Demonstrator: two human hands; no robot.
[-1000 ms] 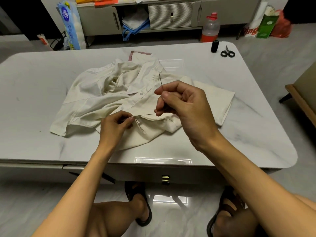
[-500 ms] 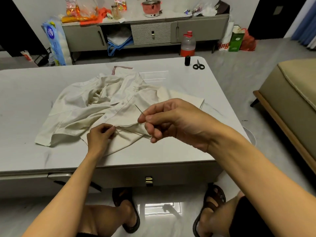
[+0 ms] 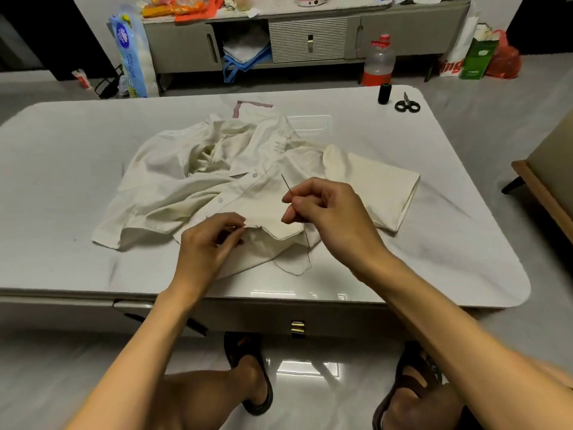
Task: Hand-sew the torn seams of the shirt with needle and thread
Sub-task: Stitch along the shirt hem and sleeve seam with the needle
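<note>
Your left hand (image 3: 207, 246) pinches a folded edge of the cream shirt (image 3: 192, 181) between thumb and fingertips. Your right hand (image 3: 328, 212) pinches the needle (image 3: 286, 184), its tip pointing up and away from you. Dark thread (image 3: 305, 256) hangs from that hand and loops across the hem. The shirt lies crumpled in the middle of the white table (image 3: 62, 144). At the far right corner stands a black spool (image 3: 384, 93), with scissors (image 3: 407, 104) just beside it.

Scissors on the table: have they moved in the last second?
No. The scissors still lie just right of the black thread spool, at the far right corner of the table, as before. Only the camera's view shifted.
</note>
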